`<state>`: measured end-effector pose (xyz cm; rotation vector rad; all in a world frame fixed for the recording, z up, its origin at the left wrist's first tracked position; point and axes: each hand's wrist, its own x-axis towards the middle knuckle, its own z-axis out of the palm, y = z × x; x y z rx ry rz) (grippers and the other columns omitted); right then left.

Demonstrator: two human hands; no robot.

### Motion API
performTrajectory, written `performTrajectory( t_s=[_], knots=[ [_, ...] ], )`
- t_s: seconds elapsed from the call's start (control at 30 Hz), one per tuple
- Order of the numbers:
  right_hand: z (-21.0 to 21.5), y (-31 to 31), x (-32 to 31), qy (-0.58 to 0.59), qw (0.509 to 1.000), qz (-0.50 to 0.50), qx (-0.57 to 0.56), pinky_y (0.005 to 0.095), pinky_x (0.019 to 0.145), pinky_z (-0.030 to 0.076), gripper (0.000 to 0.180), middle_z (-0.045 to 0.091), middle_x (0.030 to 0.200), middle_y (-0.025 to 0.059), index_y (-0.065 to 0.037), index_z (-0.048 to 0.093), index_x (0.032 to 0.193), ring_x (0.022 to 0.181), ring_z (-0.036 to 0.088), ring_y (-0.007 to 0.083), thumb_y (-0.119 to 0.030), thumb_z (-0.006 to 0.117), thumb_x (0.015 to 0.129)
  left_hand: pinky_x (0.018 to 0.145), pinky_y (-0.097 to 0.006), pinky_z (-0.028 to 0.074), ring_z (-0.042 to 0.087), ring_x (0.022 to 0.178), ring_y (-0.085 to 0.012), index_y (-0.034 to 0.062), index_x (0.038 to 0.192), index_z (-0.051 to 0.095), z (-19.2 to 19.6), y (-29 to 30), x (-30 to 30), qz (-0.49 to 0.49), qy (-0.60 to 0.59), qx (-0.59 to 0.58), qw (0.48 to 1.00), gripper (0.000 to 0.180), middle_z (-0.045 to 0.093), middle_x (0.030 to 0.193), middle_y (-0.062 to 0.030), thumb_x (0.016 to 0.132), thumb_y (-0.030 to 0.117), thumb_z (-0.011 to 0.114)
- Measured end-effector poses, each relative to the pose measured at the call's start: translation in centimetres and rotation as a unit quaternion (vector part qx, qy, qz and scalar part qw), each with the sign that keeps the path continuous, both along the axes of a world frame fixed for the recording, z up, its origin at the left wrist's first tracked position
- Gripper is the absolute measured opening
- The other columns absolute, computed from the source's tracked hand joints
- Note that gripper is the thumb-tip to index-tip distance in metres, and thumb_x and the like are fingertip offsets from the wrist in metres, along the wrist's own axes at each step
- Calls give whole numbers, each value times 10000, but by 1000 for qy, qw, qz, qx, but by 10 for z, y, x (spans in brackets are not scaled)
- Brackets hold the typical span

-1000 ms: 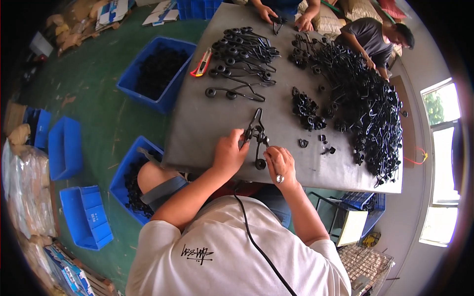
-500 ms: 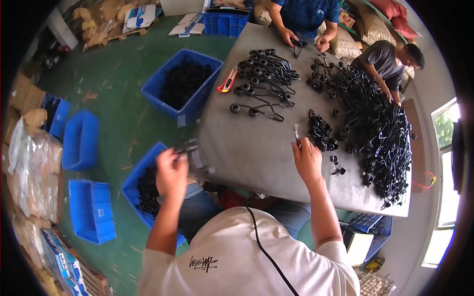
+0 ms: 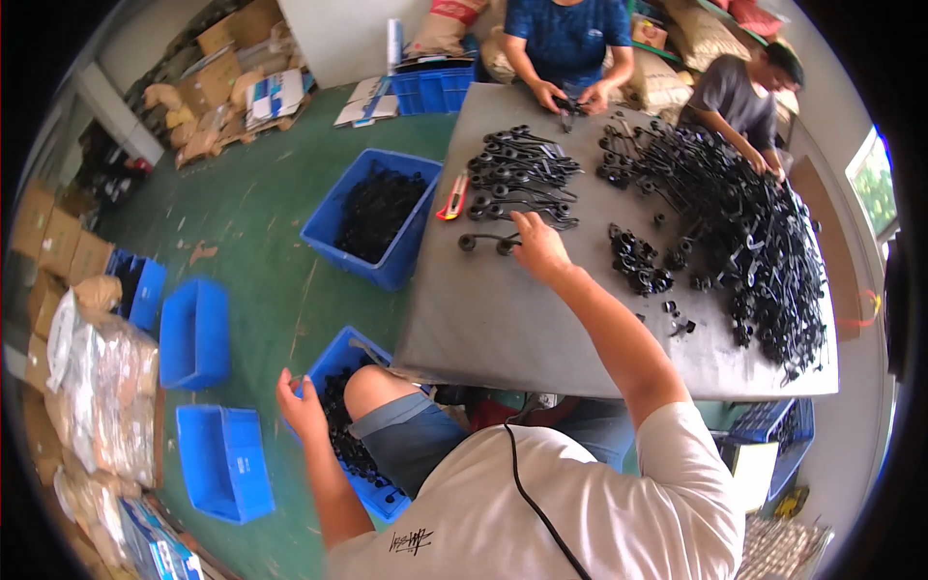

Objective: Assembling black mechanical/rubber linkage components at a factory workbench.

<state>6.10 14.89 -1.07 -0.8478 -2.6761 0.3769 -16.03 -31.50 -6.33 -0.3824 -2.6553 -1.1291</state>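
My right hand (image 3: 541,247) reaches across the grey table (image 3: 459,319), its fingers closed over the nearest black bent rod (image 3: 485,241), which has round ring ends. More such rods (image 3: 522,164) lie in a row just beyond it. Whether the small pale tool seen earlier is still in this hand is hidden. My left hand (image 3: 304,404) hangs off the table's left side, above a blue bin of black parts (image 3: 340,338). Its fingers are apart, and nothing shows in them.
A red utility knife (image 3: 452,196) lies at the table's left edge. Small black clips (image 3: 640,263) and a large heap of black rods (image 3: 749,242) cover the right side. Two co-workers handle parts at the far side. Another blue bin (image 3: 319,242) stands left of the table.
My right hand has moved forward and left, from the table's middle to the nearest rod. My left hand has dropped lower and left; the blurred dark thing beside it is no longer seen.
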Motion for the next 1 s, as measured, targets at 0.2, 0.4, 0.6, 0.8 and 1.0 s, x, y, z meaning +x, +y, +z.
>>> performTrajectory(
  t_s=[0.2, 0.4, 0.6, 0.8, 1.0],
  knots=[
    [18, -62, 53, 25, 990, 125, -64, 454, 943, 514, 650, 544, 1271, 164, -89, 489, 1393, 1100, 605, 378, -29, 672, 772, 1031, -455, 432, 573, 1172, -335, 19, 1327, 566, 60, 115, 93, -312, 138, 92, 935, 553, 603, 1269, -177, 812, 117, 741],
    [-13, -68, 120, 99, 992, 66, 33, 455, 985, 486, 551, 531, 1357, 141, -102, 540, 1371, 1163, 573, 354, -129, 681, 838, 1064, -565, 368, 497, 1267, -379, 124, 1428, 522, 52, 222, 145, -526, 187, -58, 828, 692, 501, 1397, -188, 808, 292, 780],
    [-40, -54, 202, -29, 989, -121, 74, 425, 960, 444, 420, 582, 1156, 110, -95, 613, 1231, 1125, 543, 288, -110, 646, 812, 975, -489, 446, 614, 1113, -327, 106, 1326, 604, 35, 247, 157, -550, 144, -103, 816, 558, 627, 1228, -152, 828, 289, 774],
    [-19, -71, 266, -60, 993, -79, 56, 437, 945, 434, 315, 583, 1027, 89, -90, 636, 1101, 1077, 553, 285, -101, 650, 787, 845, -441, 503, 663, 984, -322, 93, 1272, 627, 44, 233, 169, -531, 118, -100, 833, 519, 682, 1087, -123, 820, 291, 786],
    [-21, -26, 314, -52, 963, -218, 148, 420, 911, 439, 253, 587, 979, 91, -99, 662, 1062, 1051, 562, 293, -86, 651, 810, 825, -436, 510, 669, 978, -327, 87, 1273, 621, 37, 248, 170, -508, 130, -88, 847, 505, 690, 1104, -128, 850, 321, 766]
  ],
)
